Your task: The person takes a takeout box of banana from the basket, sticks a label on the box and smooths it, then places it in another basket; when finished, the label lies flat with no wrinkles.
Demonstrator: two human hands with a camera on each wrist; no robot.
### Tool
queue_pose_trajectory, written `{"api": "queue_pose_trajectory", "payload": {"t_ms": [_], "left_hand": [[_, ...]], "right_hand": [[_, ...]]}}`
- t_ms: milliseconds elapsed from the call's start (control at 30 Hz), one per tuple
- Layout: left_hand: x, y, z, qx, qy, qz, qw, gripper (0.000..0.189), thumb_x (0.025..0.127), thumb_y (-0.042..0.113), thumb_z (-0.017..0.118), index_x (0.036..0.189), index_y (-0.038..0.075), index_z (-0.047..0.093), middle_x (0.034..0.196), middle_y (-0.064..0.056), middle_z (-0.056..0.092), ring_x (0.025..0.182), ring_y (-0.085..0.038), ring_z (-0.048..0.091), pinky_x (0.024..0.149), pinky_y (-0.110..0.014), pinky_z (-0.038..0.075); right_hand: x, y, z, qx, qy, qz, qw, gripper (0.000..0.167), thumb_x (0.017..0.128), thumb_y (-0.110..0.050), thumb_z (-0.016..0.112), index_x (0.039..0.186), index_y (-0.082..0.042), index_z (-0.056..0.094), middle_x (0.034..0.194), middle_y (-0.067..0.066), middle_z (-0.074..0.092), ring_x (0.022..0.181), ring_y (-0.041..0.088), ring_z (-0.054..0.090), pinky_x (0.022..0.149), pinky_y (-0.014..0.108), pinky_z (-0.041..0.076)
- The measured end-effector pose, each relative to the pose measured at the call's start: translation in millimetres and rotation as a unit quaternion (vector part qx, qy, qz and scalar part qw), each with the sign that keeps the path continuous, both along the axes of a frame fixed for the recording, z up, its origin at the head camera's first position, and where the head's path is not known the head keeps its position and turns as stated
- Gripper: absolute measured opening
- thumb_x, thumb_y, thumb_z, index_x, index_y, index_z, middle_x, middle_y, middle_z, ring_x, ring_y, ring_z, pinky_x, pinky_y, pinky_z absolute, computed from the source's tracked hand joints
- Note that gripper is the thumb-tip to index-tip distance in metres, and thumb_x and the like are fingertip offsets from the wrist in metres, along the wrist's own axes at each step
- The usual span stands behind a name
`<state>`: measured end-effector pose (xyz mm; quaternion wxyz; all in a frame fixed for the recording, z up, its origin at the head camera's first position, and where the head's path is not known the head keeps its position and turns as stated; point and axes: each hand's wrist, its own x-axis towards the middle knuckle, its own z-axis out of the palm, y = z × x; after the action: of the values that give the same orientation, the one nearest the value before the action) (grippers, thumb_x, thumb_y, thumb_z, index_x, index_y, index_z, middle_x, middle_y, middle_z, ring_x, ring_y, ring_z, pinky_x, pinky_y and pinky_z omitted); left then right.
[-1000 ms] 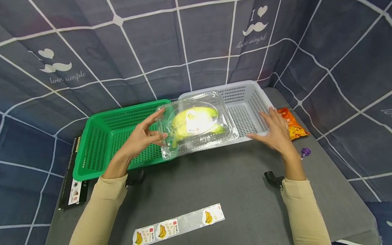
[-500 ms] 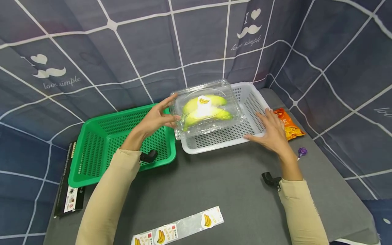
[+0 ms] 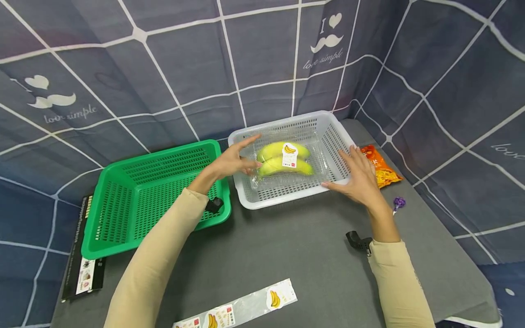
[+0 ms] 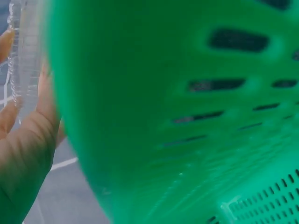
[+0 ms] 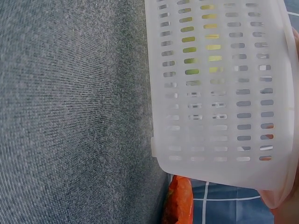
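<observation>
In the head view, a clear plastic box with yellow-green bananas inside and a banana sticker on its lid sits within the white basket. My left hand holds the box's left end, index finger and thumb spread along it. The left wrist view shows the box's ridged edge between fingers and thumb. My right hand grips the white basket's front right corner, thumb at the front rim and fingers over the right rim. Most of that hand is hidden in the right wrist view.
A green basket stands left of the white one, under my left forearm. An orange snack bag and a purple lollipop lie to the right. A strip of banana stickers lies in front; a black box is at far left.
My left hand has carried the banana box rightward from above the gap between the baskets and lowered it into the white basket. My right hand has stayed at the white basket's corner.
</observation>
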<state>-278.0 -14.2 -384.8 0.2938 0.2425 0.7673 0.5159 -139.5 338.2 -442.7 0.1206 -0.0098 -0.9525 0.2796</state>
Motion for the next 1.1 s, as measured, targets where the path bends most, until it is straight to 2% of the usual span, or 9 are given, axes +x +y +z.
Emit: {"api": "queue_pose_trajectory", "payload": {"t_ms": [100,167,267,333,400,533,633,800,1100], "left_hand": [[1.3,3.1,-2.9,-0.008,0.009,-0.003,0.9999,0.086,0.089,0.011,0.073,0.156,0.033,0.024,0.147,-0.021,0.045,0.077,-0.028,0.071,0.080,-0.040,0.057],[1.7,4.9,-4.3,-0.013,0.024,-0.005,0.9996,0.086,0.089,0.014,0.074,0.157,0.031,0.024,0.153,-0.017,0.038,0.077,-0.026,0.071,0.080,-0.040,0.057],[1.1,8.0,-5.6,-0.033,0.072,-0.011,0.9968,0.085,0.087,0.021,0.076,0.156,0.029,0.027,0.160,-0.008,0.028,0.077,-0.026,0.071,0.080,-0.038,0.056],[0.8,9.9,-4.7,-0.061,0.112,-0.016,0.9917,0.085,0.085,0.029,0.078,0.155,0.029,0.030,0.160,-0.003,0.029,0.081,-0.024,0.071,0.082,-0.038,0.055],[-0.3,10.5,-2.8,-0.101,0.156,-0.023,0.9824,0.084,0.084,0.038,0.078,0.154,0.032,0.032,0.159,0.000,0.032,0.093,-0.027,0.071,0.087,-0.041,0.053],[-4.4,6.7,-0.2,-0.176,0.256,-0.043,0.9496,0.084,0.081,0.051,0.076,0.152,0.033,0.036,0.154,-0.001,0.042,0.126,-0.026,0.056,0.101,-0.048,0.039],[-8.3,2.1,-2.5,-0.204,0.303,-0.046,0.9298,0.084,0.079,0.054,0.077,0.151,0.031,0.039,0.148,0.000,0.050,0.128,-0.024,0.052,0.093,-0.048,0.027],[-11.7,-1.4,-9.8,-0.228,0.314,-0.049,0.9203,0.084,0.078,0.058,0.075,0.150,0.033,0.039,0.137,0.002,0.060,0.112,-0.023,0.056,0.082,-0.044,0.020],[-9.3,-0.8,-15.8,-0.277,0.321,-0.054,0.9041,0.084,0.079,0.067,0.068,0.151,0.038,0.036,0.116,-0.007,0.068,0.112,-0.028,0.045,0.094,-0.053,0.016]], "right_hand": [[0.2,0,0.2,0.004,0.004,0.002,1.0000,0.105,0.064,-0.047,0.087,0.150,-0.009,0.039,0.162,0.020,0.017,0.149,0.042,0.013,0.113,0.067,0.010],[0.3,0,0.4,0.003,0.004,0.003,1.0000,0.106,0.064,-0.047,0.087,0.150,-0.010,0.039,0.162,0.020,0.017,0.149,0.043,0.013,0.113,0.066,0.009],[0.5,1,0.3,0.003,0.003,0.003,1.0000,0.106,0.064,-0.048,0.087,0.151,-0.011,0.039,0.162,0.019,0.016,0.149,0.043,0.013,0.113,0.067,0.009],[0.5,2,-0.2,0.003,0.003,0.003,1.0000,0.106,0.065,-0.048,0.087,0.151,-0.011,0.039,0.162,0.019,0.016,0.149,0.042,0.013,0.113,0.067,0.009],[0.8,2,-0.8,0.003,0.002,0.002,1.0000,0.105,0.065,-0.049,0.087,0.151,-0.011,0.039,0.162,0.019,0.016,0.149,0.042,0.012,0.112,0.067,0.009],[0.9,1,-2.2,0.004,0.002,0.002,1.0000,0.105,0.065,-0.049,0.087,0.150,-0.011,0.040,0.162,0.019,0.017,0.149,0.042,0.013,0.112,0.067,0.010],[0.0,-1,-2.4,0.005,-0.001,0.003,1.0000,0.105,0.065,-0.049,0.086,0.151,-0.011,0.039,0.162,0.019,0.017,0.149,0.042,0.013,0.112,0.067,0.009],[0.0,-2,-1.0,0.006,-0.002,0.002,1.0000,0.105,0.065,-0.048,0.087,0.151,-0.012,0.039,0.162,0.020,0.017,0.149,0.042,0.013,0.113,0.066,0.010],[0.7,-2,-0.8,0.005,-0.001,0.002,1.0000,0.103,0.065,-0.047,0.087,0.150,-0.011,0.041,0.162,0.019,0.017,0.149,0.041,0.012,0.113,0.066,0.009]]}}
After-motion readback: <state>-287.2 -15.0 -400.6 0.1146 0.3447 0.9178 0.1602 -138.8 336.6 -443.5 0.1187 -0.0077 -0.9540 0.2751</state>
